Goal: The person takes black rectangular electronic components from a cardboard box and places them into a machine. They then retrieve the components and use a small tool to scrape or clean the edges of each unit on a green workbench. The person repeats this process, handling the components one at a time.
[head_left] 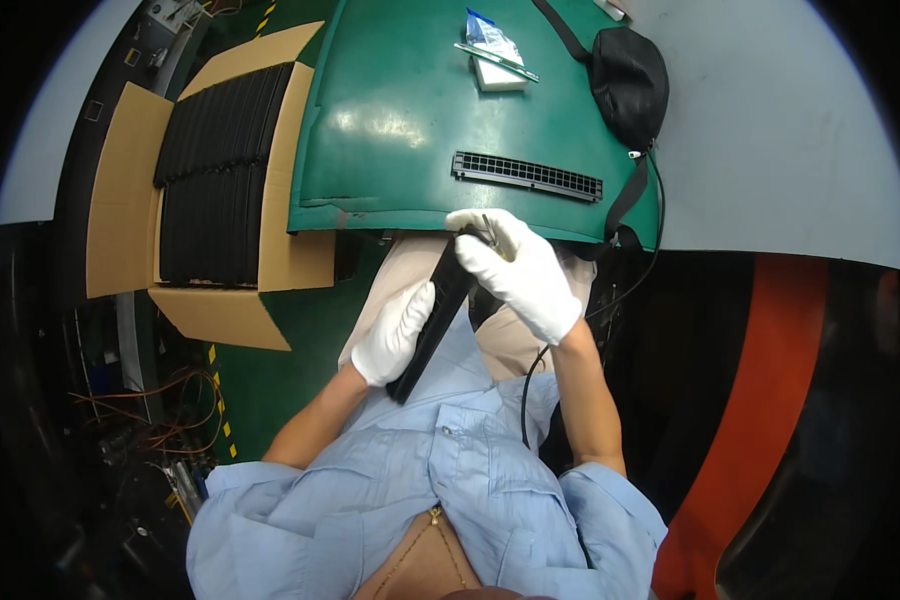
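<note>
A long black plastic part (438,318) is held aslant above my lap, its far end near the table's front edge. My left hand (398,335), in a white glove, is closed round its left side near the lower half. My right hand (518,272), also gloved in white, bends over the upper end with its fingers curled. Between these fingers shows a small thin metal tool (488,228); its exact kind is hard to make out. On the green table lies a black slotted plastic grille (527,176), just beyond my right hand.
Left of the green table (390,110) stands an open cardboard box (280,190) packed with rows of black parts (215,175). A black bag (630,88) with a strap lies at the table's right. Farther back are a white-and-blue packet (495,50) and a thin strip (497,62). A cable (625,290) hangs by my right arm.
</note>
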### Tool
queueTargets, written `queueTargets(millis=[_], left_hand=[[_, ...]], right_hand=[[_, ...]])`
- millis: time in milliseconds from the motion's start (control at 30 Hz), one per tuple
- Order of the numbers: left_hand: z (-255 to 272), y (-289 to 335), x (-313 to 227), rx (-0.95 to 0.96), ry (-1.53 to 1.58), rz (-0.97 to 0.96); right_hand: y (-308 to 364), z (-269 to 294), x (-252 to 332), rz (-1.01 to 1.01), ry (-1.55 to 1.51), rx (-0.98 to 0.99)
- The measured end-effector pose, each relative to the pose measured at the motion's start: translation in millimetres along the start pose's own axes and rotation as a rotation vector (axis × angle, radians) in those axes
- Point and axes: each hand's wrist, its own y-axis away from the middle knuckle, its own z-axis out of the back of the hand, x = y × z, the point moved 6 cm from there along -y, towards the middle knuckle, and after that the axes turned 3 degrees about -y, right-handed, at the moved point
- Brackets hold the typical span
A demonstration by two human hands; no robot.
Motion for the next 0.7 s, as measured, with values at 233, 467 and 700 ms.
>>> queueTargets(millis=[233, 467, 700], left_hand=[[21.0, -30.5, -23.8, -0.273, 0.331, 0.208], [6.8, -18.0, -25.5, -0.216, 0.273, 0.229], [3.4, -13.4, -20.9, -0.225, 0.276, 0.248]], right_hand=[[28.3, -36.4, 39.7, 0.249, 0.448, 0.101], [30.7, -22.0, 46.6, 0.723, 0.837, 0.084], [51.2, -26.5, 38.1, 0.858, 1.148, 0.159]])
